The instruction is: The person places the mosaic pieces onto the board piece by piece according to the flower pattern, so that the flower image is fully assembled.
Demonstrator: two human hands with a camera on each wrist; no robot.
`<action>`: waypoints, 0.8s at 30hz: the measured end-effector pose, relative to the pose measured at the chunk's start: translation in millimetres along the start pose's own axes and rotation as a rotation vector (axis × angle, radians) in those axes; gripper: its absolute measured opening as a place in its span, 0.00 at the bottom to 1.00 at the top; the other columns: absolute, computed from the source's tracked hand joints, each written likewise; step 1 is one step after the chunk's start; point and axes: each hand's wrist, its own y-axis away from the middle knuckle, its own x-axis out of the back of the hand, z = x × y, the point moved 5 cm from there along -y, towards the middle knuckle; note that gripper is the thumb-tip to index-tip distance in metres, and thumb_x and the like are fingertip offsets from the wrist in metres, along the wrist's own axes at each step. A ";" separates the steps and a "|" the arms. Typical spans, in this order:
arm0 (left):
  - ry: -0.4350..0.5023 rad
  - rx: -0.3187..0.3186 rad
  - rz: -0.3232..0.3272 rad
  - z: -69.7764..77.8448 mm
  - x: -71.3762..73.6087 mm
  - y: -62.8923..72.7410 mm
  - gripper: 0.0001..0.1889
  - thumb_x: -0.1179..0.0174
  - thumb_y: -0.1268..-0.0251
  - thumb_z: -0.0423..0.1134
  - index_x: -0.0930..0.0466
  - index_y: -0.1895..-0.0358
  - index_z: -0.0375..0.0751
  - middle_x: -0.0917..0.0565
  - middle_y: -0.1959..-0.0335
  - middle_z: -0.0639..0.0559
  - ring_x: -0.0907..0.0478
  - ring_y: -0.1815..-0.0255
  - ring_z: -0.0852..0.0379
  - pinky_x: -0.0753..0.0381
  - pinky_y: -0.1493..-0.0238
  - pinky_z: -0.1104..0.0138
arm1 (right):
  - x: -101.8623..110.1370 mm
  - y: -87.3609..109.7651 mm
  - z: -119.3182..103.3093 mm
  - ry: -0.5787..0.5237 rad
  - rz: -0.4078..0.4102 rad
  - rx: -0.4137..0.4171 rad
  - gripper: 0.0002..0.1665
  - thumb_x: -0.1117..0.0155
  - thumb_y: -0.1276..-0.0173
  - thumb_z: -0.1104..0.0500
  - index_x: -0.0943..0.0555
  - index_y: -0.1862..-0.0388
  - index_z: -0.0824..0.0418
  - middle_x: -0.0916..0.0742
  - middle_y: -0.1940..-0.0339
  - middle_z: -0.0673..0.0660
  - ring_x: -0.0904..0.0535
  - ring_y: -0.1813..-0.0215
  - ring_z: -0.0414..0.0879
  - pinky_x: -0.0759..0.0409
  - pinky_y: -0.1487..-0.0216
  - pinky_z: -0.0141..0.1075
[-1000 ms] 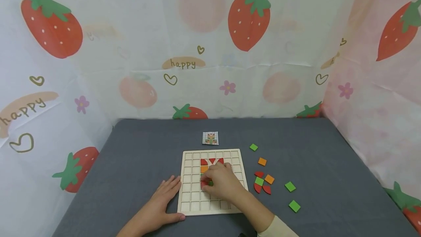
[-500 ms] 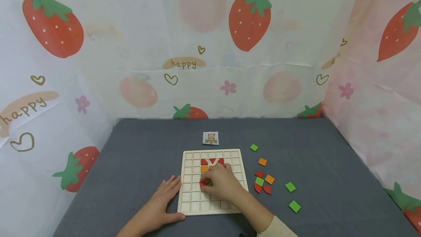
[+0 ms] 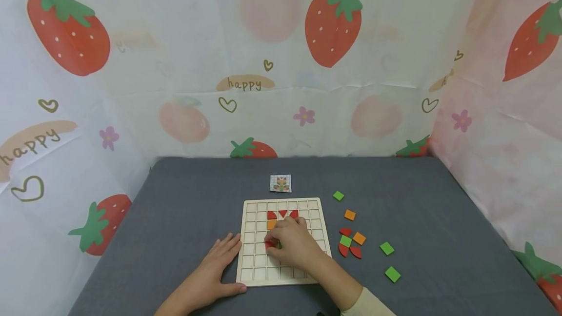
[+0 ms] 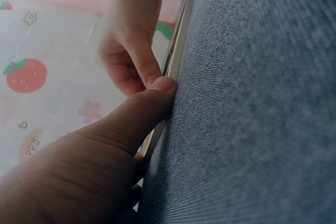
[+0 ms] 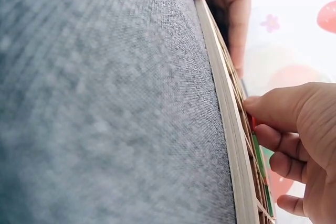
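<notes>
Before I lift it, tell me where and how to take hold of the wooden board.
Take the wooden board by its left and right rims, one hand from each side: it lies flat and thin on the gray cloth, and coloured pieces sit in its cells, so a level hold seems best. The left hand touches its left edge.

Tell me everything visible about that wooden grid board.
The board, wooden-looking, pale and squarish, has a rim and thin dividers. It lies flat on grey cloth. Red, orange and green pieces sit in its cells. The left hand touches its near left corner; the right hand hides part of its middle.
</notes>
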 end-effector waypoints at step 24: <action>0.006 -0.008 -0.008 2.4 0.0 -0.3 0.57 0.30 0.46 0.68 0.41 0.20 0.35 0.43 0.17 0.45 0.55 0.15 0.39 0.59 0.19 0.41 | 4.1 2.4 0.0 -0.051 -0.040 -0.034 0.09 0.21 0.40 0.50 0.08 0.60 0.45 0.16 0.68 0.38 0.25 0.57 0.36 0.32 0.43 0.51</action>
